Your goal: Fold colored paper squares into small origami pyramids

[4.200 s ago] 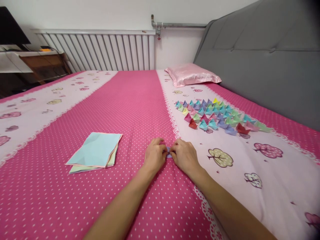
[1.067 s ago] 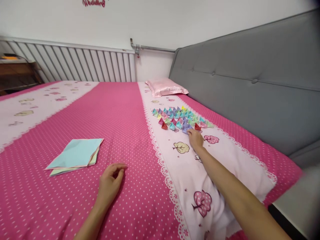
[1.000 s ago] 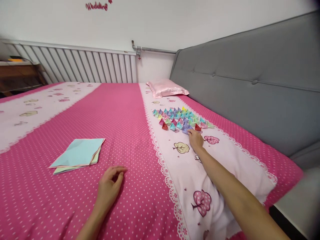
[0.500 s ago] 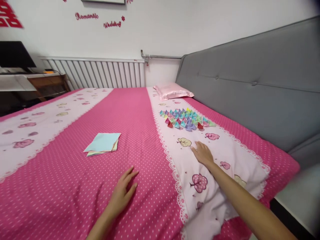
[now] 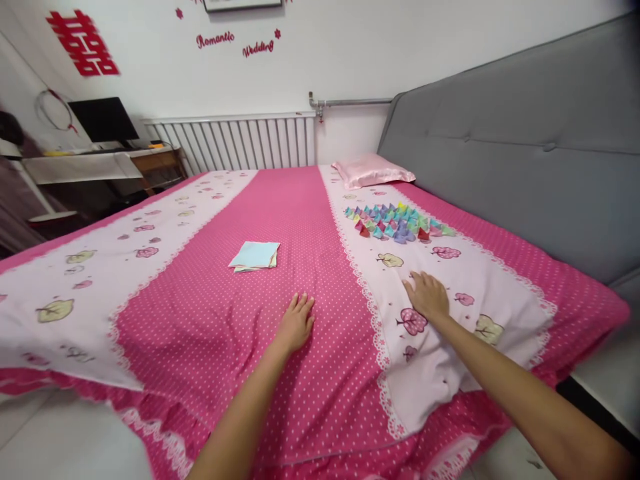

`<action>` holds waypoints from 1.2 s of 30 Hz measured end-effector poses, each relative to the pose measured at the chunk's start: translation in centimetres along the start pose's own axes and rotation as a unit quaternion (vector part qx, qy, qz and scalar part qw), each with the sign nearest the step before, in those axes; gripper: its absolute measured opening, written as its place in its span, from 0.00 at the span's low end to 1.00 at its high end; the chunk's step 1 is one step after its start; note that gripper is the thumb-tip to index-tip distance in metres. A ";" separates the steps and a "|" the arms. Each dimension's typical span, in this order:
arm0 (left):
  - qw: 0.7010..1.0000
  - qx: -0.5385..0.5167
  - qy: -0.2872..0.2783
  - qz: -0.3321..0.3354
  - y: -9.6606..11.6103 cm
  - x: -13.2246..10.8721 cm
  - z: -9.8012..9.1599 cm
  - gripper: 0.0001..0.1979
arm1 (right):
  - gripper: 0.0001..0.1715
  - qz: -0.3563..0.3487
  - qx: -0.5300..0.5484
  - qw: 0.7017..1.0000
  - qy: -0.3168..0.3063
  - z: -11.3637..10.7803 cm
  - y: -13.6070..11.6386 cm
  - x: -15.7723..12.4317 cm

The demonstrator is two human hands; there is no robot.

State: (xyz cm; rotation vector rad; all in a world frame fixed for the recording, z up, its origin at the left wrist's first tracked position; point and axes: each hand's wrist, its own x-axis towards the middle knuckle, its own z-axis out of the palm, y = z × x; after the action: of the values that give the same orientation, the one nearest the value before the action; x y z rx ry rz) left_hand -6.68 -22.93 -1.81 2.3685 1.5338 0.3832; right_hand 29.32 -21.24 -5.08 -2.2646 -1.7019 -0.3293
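Note:
My left hand point(image 5: 296, 323) rests palm down on the pink dotted part of the bedspread point(image 5: 320, 373), fingers stretched out and holding nothing. Just beyond it lies a small stack of square paper sheets point(image 5: 256, 255), light blue on top with cream edges beneath. My right hand point(image 5: 427, 295) lies flat on the white printed strip, fingers extended, with nothing in it. Farther up that strip sits a cluster of several small folded paper pieces point(image 5: 395, 221) in blue, green, purple, pink, red and yellow. Neither hand touches the papers.
A pink pillow point(image 5: 373, 171) lies at the far end, beside the grey padded headboard point(image 5: 520, 120) on the right. Behind the bed stands a white radiator point(image 5: 240, 143). At the far left, a monitor point(image 5: 103, 120) stands on a desk point(image 5: 85, 167).
The view has swung left and pulled back, showing more of the bed and floor. My left hand has flattened on the bedspread; my right hand has drawn back from the folded pieces.

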 end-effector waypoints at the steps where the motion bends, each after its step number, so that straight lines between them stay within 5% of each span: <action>1: 1.000 -0.011 0.002 0.003 0.0 0.0 -0.1 0.25 | 0.29 -0.001 0.004 1.000 0.008 0.0 0.0 -0.1; 6: 0.999 -0.033 0.019 0.015 -0.8 0.7 -1.8 0.21 | 0.28 -0.002 0.031 0.999 0.030 0.1 0.3 -0.3; 13: 0.974 0.006 0.203 -0.096 -4.9 3.6 -6.8 0.19 | 0.27 0.006 0.047 0.998 0.045 0.2 0.5 -0.2; 17: 0.960 0.037 0.242 -0.134 -7.6 6.4 -8.5 0.21 | 0.27 0.007 0.044 0.997 0.065 0.5 0.5 0.0; 24: 0.960 0.071 0.203 -0.177 -11.5 10.2 -7.2 0.25 | 0.26 0.013 0.042 0.996 0.072 1.3 0.6 0.4; 36: 0.965 0.050 0.187 -0.179 -13.8 10.4 -5.2 0.27 | 0.24 0.017 0.030 0.997 0.074 1.1 0.5 0.3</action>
State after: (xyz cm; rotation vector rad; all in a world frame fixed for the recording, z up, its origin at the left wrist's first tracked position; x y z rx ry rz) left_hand -16.10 -7.49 -1.65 2.1048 2.1519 0.7103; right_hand 29.86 -20.70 -6.00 -2.1672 -1.5762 -0.4220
